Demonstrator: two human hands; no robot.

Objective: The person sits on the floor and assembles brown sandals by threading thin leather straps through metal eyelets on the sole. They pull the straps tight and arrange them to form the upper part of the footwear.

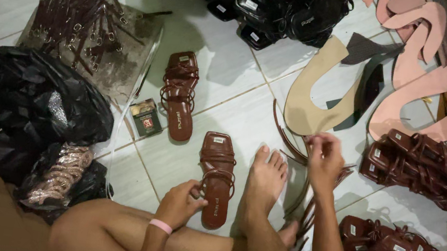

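I sit on a tiled floor with my bare legs crossed. My left hand (180, 202), with a pink band at the wrist, grips the side strap of a dark red strappy sandal (217, 176) lying by my foot. My right hand (324, 160) pinches thin dark red straps (296, 150) from a loose bunch on the floor to the right of my foot. A second matching sandal (179, 93) lies further out on the tiles, apart from both hands.
Piles of dark red sandals (432, 172) lie at the right and lower right. Black sandals (275, 4) are heaped at the top. Pink and beige cut sole pieces (418, 65), a board with buckled straps (84, 18), black bags (35, 93) and a small box (146, 116) surround me.
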